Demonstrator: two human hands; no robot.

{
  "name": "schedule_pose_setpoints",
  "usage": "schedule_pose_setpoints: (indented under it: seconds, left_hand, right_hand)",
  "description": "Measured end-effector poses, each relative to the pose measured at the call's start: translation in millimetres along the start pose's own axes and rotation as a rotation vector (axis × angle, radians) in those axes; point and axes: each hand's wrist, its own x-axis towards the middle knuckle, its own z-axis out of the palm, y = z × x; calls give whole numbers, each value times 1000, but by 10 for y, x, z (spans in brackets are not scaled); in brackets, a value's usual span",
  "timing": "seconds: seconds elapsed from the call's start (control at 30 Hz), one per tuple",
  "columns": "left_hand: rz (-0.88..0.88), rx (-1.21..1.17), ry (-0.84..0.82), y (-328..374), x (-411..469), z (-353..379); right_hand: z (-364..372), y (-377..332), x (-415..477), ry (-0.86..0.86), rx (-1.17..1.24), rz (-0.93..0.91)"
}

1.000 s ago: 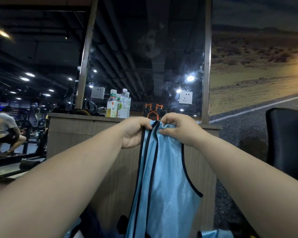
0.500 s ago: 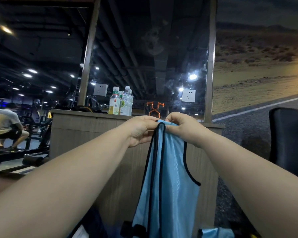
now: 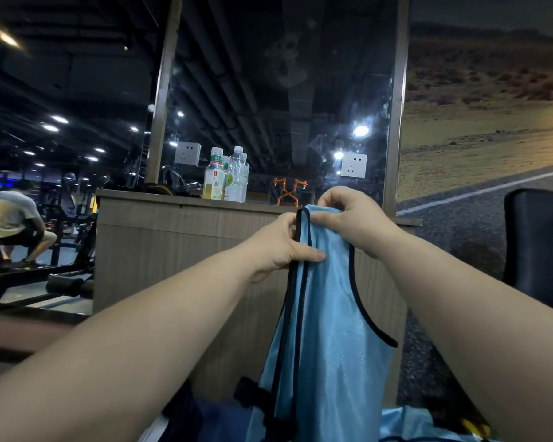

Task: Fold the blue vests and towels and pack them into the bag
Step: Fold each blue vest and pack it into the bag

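Blue vest (image 3: 326,330) hangs toward 6 o'clock; we hold it up, probably to drape it flat for folding. Our left hand (image 3: 278,247) pinches its edge, and our right hand (image 3: 348,215) at 1 o'clock grips the top.

A wooden counter (image 3: 179,237) spans mid-frame and carries plastic bottles (image 3: 225,181) at centre. A white socket (image 3: 353,165) is mounted on the mirror panel (image 3: 284,90) above. A desert-road mural (image 3: 486,122) fills the upper right. A black chair (image 3: 540,247) stands at the right edge. A seated person (image 3: 13,218) is at mid-left.

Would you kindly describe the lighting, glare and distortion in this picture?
Head view: dim overall; lights flare on the glass panel; wide-angle stretch swells the forearms near the lower corners; blue vest, left hand and right hand are sharp.
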Motion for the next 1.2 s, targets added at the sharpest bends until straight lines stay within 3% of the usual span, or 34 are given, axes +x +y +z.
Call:
schedule_pose_setpoints:
  seconds: [0.17,0.3,0.53,0.87,1.0,1.1,1.2]
  left_hand:
    - [-31,82,56,-58,10,53]
    - [-154,99,-1,-129,-27,20]
    - [-198,-41,-4,-133,-54,31]
    - [-161,368,-120,-265,-54,27]
    - [-200,428,-126,-322,-72,12]
    - [-186,398,-67,-332,-58,40]
    - [-171,365,-48,-314,-34,69]
  right_hand:
    - [-21,24,-3,53,35,20]
    - [-73,90,0,133,118,56]
    - [-96,186,-4,144,279,224]
    - [-69,90,-67,257,643,341]
    - [-128,133,-96,227,417,256]
    - [-106,146,-142,-92,-125,13]
    - [23,138,-198,-463,-568,-16]
